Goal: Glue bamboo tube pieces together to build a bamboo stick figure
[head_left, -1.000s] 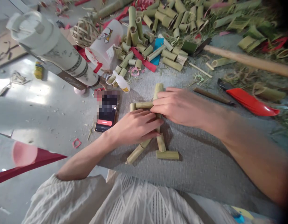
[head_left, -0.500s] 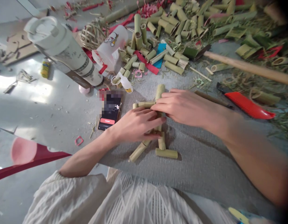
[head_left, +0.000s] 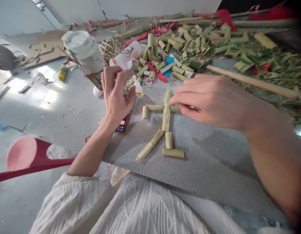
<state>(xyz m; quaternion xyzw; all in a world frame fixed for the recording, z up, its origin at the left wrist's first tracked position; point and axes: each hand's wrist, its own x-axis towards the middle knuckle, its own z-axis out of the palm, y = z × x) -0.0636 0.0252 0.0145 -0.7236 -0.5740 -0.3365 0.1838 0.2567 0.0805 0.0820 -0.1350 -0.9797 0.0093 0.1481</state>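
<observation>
Grey textured tabletop (head_left: 214,169), cluttered, pale wall (head_left: 140,9) behind. Far side: heap of short green-yellow bamboo offcuts (head_left: 187,40) with green shreds and bits of red paper. Long pale wooden handle (head_left: 253,81) lies across at right.

Near part of tabletop, centre: stick figure of pale green cut bamboo pieces (head_left: 166,120), laid flat. Upright pieces make head and trunk; horizontal pieces run out to both sides of the upper trunk; short piece points down at the left end. Two pieces slant down-left as one leg; one short piece makes the other, with a crosswise piece at its foot.

Left hand (head_left: 116,97) raised left of the figure, apart from it, fingers curved and spread, thumb well away from them. White plastic squeeze bottle with yellow label (head_left: 138,90) just beside the thumb. Dark-screened phone (head_left: 122,124) partly hidden behind the hand.

Right hand (head_left: 206,100) over the figure's right side, hiding the outer part of that horizontal piece. Fingers close together, index tip at the upper trunk; touching, pinching or just above, can't tell.

Upper left: white lidded tumbler (head_left: 90,55), tilted frosted cup with cartoon print (head_left: 127,55), woven bamboo ball (head_left: 111,48), small yellow bottle (head_left: 62,73).
</observation>
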